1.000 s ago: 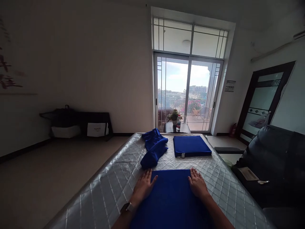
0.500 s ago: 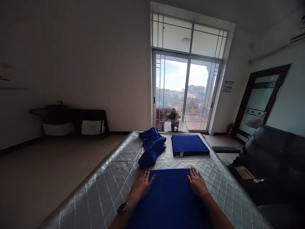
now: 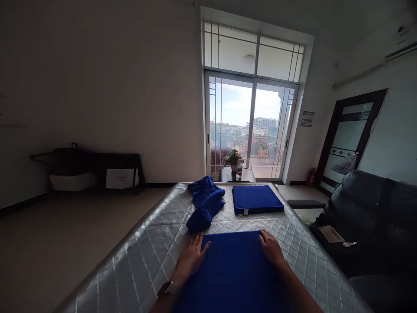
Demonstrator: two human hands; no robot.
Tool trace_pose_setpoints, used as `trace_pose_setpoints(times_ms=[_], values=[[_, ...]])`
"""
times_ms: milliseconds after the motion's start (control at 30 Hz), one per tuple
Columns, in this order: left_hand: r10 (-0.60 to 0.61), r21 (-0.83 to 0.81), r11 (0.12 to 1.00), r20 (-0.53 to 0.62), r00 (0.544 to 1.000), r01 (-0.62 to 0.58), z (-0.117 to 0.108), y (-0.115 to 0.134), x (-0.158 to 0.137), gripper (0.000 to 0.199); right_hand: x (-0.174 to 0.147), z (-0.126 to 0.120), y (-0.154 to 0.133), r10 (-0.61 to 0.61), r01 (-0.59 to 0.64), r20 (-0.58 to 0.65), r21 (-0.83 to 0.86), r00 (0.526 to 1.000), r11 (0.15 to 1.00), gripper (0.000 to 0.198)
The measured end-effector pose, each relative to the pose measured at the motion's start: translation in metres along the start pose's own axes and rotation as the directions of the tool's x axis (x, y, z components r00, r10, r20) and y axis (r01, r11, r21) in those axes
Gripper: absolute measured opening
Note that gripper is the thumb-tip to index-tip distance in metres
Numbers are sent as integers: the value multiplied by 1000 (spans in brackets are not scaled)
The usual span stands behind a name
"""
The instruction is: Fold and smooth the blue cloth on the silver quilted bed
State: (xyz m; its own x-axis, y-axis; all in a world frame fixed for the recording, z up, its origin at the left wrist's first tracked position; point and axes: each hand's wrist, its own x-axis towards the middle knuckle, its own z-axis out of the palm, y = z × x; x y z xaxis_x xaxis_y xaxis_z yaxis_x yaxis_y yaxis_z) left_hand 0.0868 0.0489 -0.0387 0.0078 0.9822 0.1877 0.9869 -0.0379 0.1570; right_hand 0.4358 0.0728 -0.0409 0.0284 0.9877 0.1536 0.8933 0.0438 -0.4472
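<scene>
On the near end of the quilted silver bench [image 3: 143, 261], right under the camera, lies a flat blue cloth [image 3: 233, 269], spread smooth with its far edge running straight across. It looks soft and light, a limp fabric that will drape and fold rather than hold a shape, and likely to slide a little on the shiny cover. The best holds would seem to be the two far corners or the side edges, pinched between thumb and fingers.

The left hand [image 3: 190, 259] rests palm down at the cloth's far left corner, fingers spread flat, partly on the cloth and partly on the cover, gripping nothing. The right hand [image 3: 271, 249] lies flat at the far right corner, also open and holding nothing.

Farther along the bench a crumpled blue cloth [image 3: 204, 204] sits in a loose heap, and just beside it to the right is a neatly folded blue cloth [image 3: 256, 199]. A dark sofa [image 3: 365, 217] stands to the right.
</scene>
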Motion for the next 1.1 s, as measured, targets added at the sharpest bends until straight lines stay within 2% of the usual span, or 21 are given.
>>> trace_pose_setpoints(times_ms=[167, 367, 567, 900, 1100], values=[[-30, -75, 997, 2, 1000, 30, -8, -3, 0, 74, 6, -6, 1, 28, -24, -50, 86, 998, 996, 63], [-71, -144, 988, -72, 995, 60, -18, -17, 4, 61, 14, -7, -10, 132, -124, -124, 69, 983, 990, 51], [-96, -191, 979, -140, 985, 68, -12, -28, 11, 49, 18, -5, -12, 201, -183, -189, 111, 961, 977, 44], [-160, -352, 931, -158, 974, 96, -9, -32, 18, 31, 23, 3, 1, 141, -72, -186, 337, 972, 939, 51], [-202, -540, 834, -103, 974, 115, -11, -34, 20, 27, 25, 5, 3, 123, -2, -231, 461, 965, 887, 43]])
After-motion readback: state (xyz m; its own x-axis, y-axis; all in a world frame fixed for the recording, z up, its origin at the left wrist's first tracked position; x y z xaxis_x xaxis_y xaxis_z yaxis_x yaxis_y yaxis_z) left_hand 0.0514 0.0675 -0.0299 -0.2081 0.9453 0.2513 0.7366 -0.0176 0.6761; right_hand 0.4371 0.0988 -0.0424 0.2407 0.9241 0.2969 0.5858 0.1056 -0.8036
